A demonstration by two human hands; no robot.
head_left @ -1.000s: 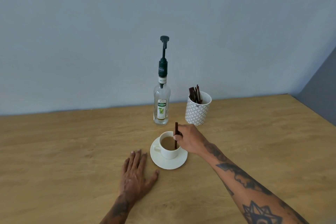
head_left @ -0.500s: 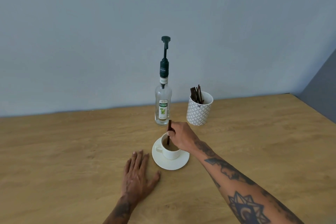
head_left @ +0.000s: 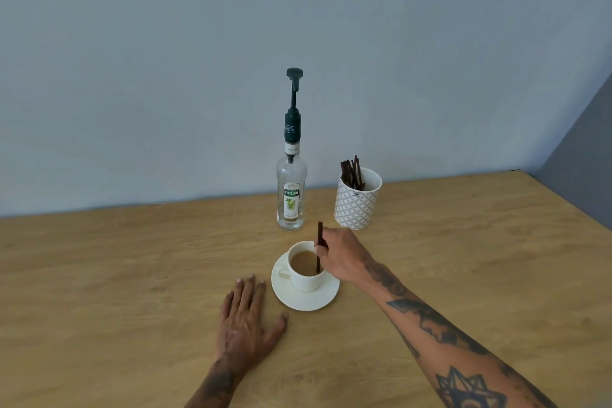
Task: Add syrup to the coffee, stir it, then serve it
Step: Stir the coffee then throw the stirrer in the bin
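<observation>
A white cup (head_left: pixel 306 280) of milky coffee stands on a white saucer (head_left: pixel 306 300) on the wooden table. My right hand (head_left: pixel 342 257) pinches a dark brown stir stick (head_left: pixel 319 247) whose lower end dips into the coffee at the cup's right side. My left hand (head_left: pixel 246 321) lies flat on the table, fingers spread, just left of the saucer. Behind the cup stands a clear syrup bottle (head_left: pixel 291 195) with a dark green pump top.
A white patterned holder (head_left: pixel 357 205) with several dark stir sticks stands right of the bottle, near the wall. The wooden table (head_left: pixel 116 275) stretches left and right. A grey wall panel closes in at the far right.
The stick has swung from the cup's left-middle over to its right side, my right hand moving with it. My left hand has stayed flat in place.
</observation>
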